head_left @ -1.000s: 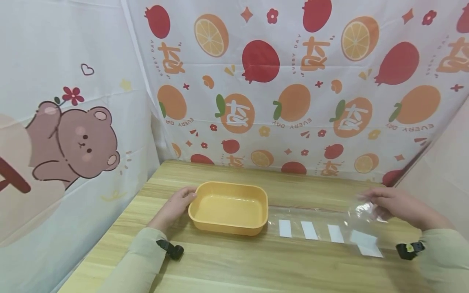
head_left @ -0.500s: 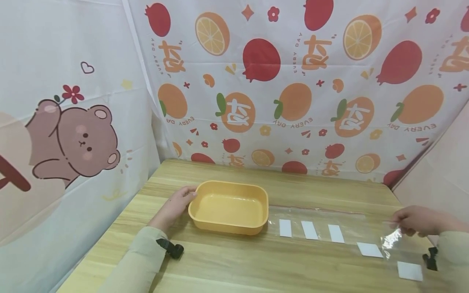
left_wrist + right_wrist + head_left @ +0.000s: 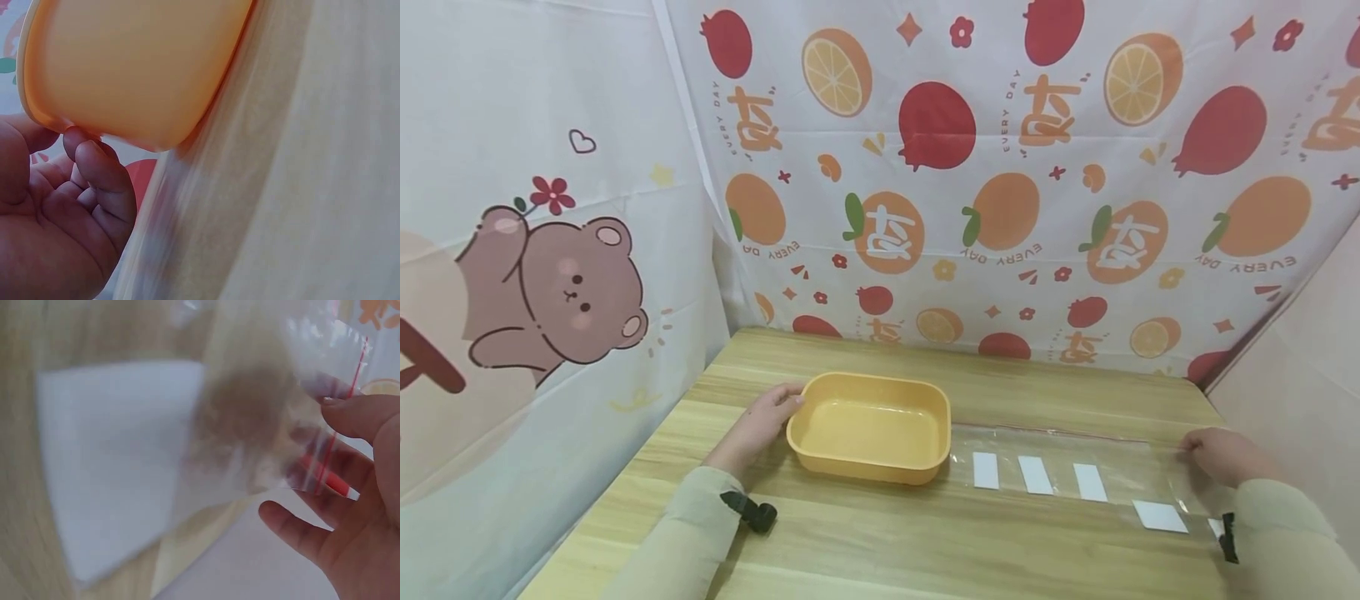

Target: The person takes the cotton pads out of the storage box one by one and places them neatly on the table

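Note:
At the left of the table a yellow plastic basin stands with nothing inside. My left hand is at its left end; in the left wrist view thumb and fingertips meet at the basin's rim. Far to the right, my right hand pinches a clear zip bag by its edge near the red zip line. This bag carries a white label, mostly hidden behind the wrist in the head view. Clear zip bags with white labels lie in an overlapping row between basin and right hand.
The wooden table meets a fruit-print curtain at the back. A bear-print curtain hangs at the left and a pale one at the right. Dark camera straps circle the wrists.
My right hand carried the zip bag rightward off the others, then came slightly back left, lowering it at the row's right end. The left hand and the basin stayed put.

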### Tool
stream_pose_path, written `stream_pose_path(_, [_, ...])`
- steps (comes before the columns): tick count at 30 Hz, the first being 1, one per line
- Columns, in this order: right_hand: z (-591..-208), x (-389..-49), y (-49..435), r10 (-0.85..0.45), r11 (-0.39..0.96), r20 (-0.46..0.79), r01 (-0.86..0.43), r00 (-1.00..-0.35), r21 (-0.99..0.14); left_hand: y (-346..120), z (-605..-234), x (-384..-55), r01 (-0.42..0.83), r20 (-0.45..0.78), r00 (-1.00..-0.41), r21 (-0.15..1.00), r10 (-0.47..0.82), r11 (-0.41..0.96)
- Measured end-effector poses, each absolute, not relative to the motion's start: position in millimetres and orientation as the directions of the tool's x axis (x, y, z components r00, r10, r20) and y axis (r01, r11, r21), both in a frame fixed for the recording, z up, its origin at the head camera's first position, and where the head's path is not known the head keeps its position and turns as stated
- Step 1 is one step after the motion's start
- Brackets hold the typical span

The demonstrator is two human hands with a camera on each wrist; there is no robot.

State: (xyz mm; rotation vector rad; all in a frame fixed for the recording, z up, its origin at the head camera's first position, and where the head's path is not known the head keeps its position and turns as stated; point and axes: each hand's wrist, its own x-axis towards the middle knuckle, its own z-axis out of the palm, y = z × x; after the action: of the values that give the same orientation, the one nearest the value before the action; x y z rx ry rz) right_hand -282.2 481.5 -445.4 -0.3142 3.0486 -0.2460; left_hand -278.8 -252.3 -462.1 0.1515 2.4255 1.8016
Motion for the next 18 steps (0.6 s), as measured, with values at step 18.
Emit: stream_pose_path(18, [-448.7, -279.6, 467.5, -0.185, 0.976, -0.041, -0.179, -0.982, -0.125, -251.0, -458.7, -276.3, -0.004, -0.052, -0.988, 0.95, 0.147, 0.314])
